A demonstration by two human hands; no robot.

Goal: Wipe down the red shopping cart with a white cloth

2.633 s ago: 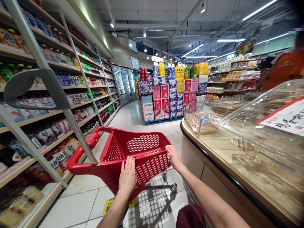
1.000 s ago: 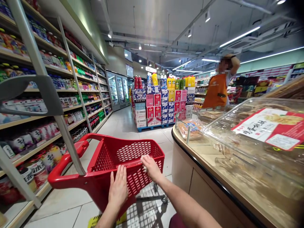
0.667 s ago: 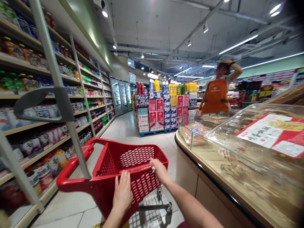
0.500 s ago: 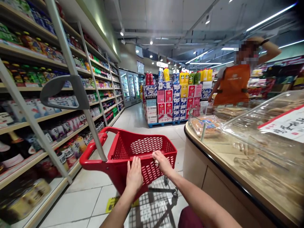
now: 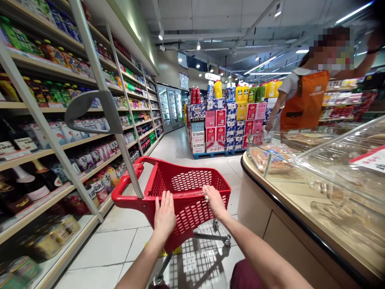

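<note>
Red shopping cart (image 5: 185, 210): 6–7 o'clock, just below centre of view, on tiled floor (image 5: 105, 249); handle end at 8, front end at 4–5.
Left hand (image 5: 165, 214): on near side wall, fingertips at rim; grip wide, fingers straight, not wrapped.
Right hand (image 5: 214, 202): at near rim, closer to front end; grip narrow, fingers bent. Clamped on rim or just resting: can't tell. Small pale spot under fingers, unclear.
Steering: my call, push evenly with both hands; right one has leverage on the nose, so go light there. Left palm alone can't pull back; hook the fingers over if braking is needed.
Clearance: surface (image 5: 255, 204) at 4 o'clock, near the front end, apart. Watch front caster (image 5: 227, 240) there.
Lid label (image 5: 371, 160): 3 o'clock, red/white, Chinese characters cut by frame edge, unreadable.
Carton stack (image 5: 216, 124): 1–2 o'clock; red boxes carry QR-type squares, Chinese print on lower ones too small to read.
Sparkling-wine-style bottles (image 5: 33, 182): 8 o'clock, pale labels, Latin capitals, no whole word.
Orange apron (image 5: 306, 102): on a person at 2–3 o'clock; pale logo plus line of print, illegible.
Brands: none I'd vouch for.
</note>
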